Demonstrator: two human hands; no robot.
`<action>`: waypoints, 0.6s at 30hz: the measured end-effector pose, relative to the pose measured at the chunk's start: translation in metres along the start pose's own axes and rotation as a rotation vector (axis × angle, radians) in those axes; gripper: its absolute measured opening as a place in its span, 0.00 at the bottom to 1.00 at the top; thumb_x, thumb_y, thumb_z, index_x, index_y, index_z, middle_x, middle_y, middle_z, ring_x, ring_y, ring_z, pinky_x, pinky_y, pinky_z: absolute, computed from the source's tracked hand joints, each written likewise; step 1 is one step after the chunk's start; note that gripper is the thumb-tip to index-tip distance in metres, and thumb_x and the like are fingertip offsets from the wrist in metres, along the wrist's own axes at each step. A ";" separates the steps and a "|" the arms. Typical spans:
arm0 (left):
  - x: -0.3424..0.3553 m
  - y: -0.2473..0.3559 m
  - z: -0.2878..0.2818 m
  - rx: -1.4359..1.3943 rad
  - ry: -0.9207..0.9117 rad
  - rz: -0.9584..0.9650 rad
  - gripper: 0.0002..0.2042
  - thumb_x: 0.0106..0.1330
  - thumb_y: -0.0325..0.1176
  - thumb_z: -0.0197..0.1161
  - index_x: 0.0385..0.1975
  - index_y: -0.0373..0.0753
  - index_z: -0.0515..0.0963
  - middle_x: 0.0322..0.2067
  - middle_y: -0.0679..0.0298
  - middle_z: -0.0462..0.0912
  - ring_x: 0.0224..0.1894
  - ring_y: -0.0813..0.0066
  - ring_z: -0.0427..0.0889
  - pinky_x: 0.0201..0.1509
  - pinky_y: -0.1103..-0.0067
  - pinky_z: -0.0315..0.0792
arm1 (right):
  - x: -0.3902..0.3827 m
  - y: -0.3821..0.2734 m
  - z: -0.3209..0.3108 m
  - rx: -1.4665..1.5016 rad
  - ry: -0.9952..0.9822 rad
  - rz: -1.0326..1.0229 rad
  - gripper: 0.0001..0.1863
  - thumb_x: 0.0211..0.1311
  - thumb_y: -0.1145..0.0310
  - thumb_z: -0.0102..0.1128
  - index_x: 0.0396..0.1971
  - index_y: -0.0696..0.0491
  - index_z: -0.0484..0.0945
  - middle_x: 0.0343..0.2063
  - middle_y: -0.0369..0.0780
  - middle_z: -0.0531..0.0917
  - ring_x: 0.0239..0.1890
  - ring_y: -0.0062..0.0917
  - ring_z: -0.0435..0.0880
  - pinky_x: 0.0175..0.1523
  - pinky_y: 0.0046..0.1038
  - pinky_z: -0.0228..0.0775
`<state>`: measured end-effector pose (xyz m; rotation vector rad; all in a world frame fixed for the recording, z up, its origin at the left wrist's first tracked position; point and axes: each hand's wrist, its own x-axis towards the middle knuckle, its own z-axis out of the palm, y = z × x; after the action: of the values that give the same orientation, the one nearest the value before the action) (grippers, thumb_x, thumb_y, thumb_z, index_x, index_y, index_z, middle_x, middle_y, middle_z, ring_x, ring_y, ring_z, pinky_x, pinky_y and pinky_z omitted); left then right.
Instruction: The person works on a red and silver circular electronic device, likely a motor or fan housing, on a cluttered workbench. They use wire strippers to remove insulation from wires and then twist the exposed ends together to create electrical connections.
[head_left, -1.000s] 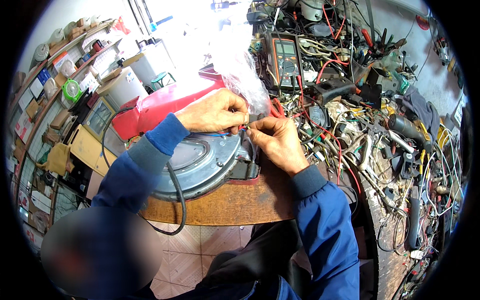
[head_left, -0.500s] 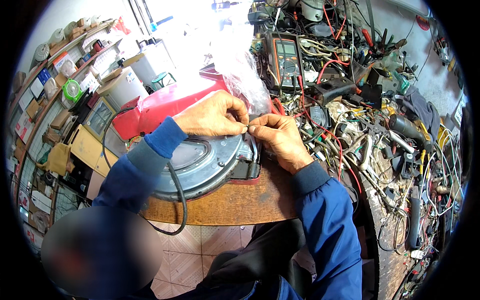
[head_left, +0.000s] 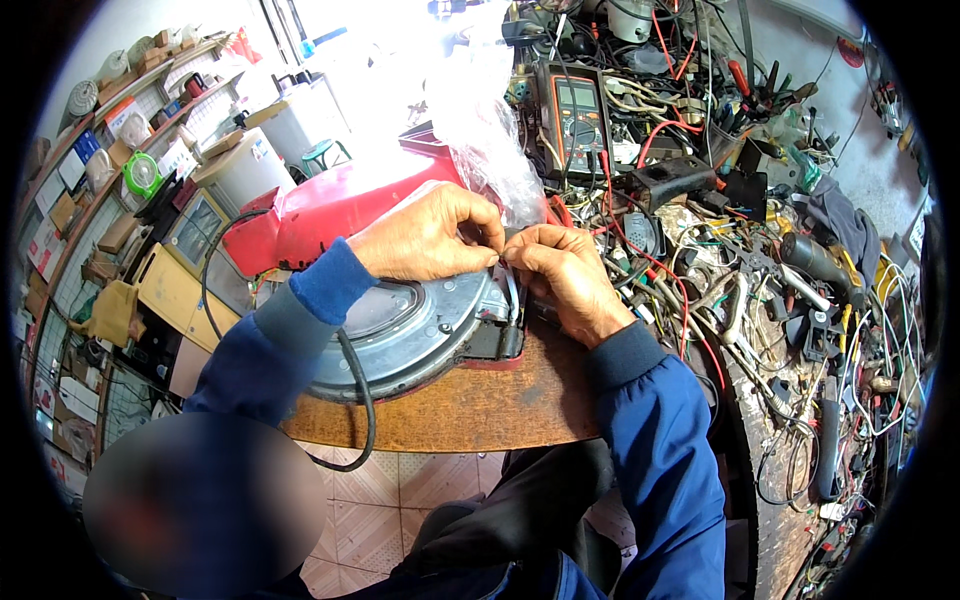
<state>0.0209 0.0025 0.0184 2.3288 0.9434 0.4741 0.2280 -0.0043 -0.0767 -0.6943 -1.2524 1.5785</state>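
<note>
A machine with a round grey metal base plate [head_left: 430, 335] lies on the brown wooden tabletop [head_left: 450, 420]. Behind the plate rises its red housing [head_left: 350, 205]. My left hand [head_left: 432, 232] reaches over the plate, thumb and forefinger pinched at the machine's right side. Opposite it, my right hand [head_left: 570, 275] is closed in a pinch too, the fingertips of both almost meeting. What they pinch is small and mostly covered by the fingers; I cannot make it out. Just below them sits a dark recess [head_left: 495, 340] in the machine. A black cable [head_left: 360, 395] loops over the table's front edge.
Crumpled clear plastic [head_left: 490, 150] lies behind my hands. A multimeter [head_left: 577, 120] with red leads stands at the back. Tangled wires, tools and parts [head_left: 740, 300] cover the right side. Shelves with boxes [head_left: 110, 190] line the left wall. Tiled floor [head_left: 370, 515] shows below the table.
Both hands have shifted very slightly to the right, with the fingertips still pinched together at the same spot. The view has tilted a little; the machine lies as before.
</note>
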 end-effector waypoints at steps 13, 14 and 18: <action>-0.003 -0.004 0.002 0.006 0.053 -0.006 0.04 0.61 0.23 0.69 0.34 0.33 0.84 0.31 0.67 0.84 0.36 0.82 0.81 0.42 0.81 0.76 | 0.001 0.002 0.002 -0.004 0.025 -0.011 0.06 0.60 0.71 0.65 0.33 0.56 0.87 0.24 0.30 0.83 0.22 0.10 0.72 0.28 0.16 0.59; -0.002 -0.005 0.003 -0.002 0.055 -0.008 0.04 0.61 0.23 0.69 0.34 0.33 0.84 0.31 0.67 0.84 0.36 0.82 0.81 0.42 0.81 0.76 | 0.000 0.001 0.001 -0.002 0.017 -0.004 0.06 0.61 0.71 0.65 0.33 0.57 0.86 0.24 0.30 0.83 0.23 0.10 0.73 0.28 0.16 0.60; -0.003 -0.003 0.003 0.026 0.071 -0.009 0.04 0.61 0.23 0.68 0.35 0.33 0.84 0.32 0.67 0.84 0.36 0.82 0.81 0.42 0.81 0.76 | -0.004 -0.005 0.000 -0.012 0.059 0.021 0.05 0.60 0.75 0.66 0.35 0.58 0.85 0.27 0.31 0.85 0.27 0.11 0.78 0.33 0.17 0.67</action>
<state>0.0192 0.0012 0.0137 2.3438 0.9980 0.5467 0.2312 -0.0083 -0.0722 -0.7588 -1.2159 1.5577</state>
